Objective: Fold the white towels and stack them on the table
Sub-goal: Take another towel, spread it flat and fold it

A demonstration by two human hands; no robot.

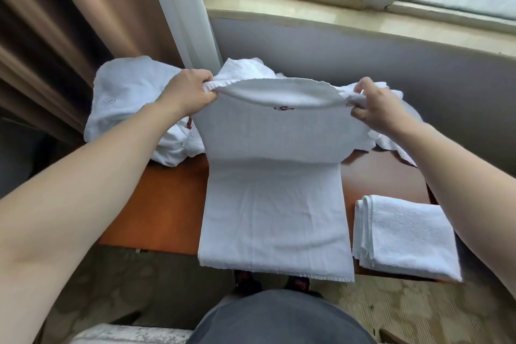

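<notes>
While half draped over table (156, 204): towel (275, 212) pinched at far corners, left hand (187, 92), right hand (377, 105); folded towel (405, 234) alongside.

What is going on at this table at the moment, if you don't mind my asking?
A person is folding white towels. The left hand and right hand each grip a far corner of a towel, lifting that end while its near half lies on the wooden table. One folded towel sits at the right; an unfolded pile waits behind.
</notes>
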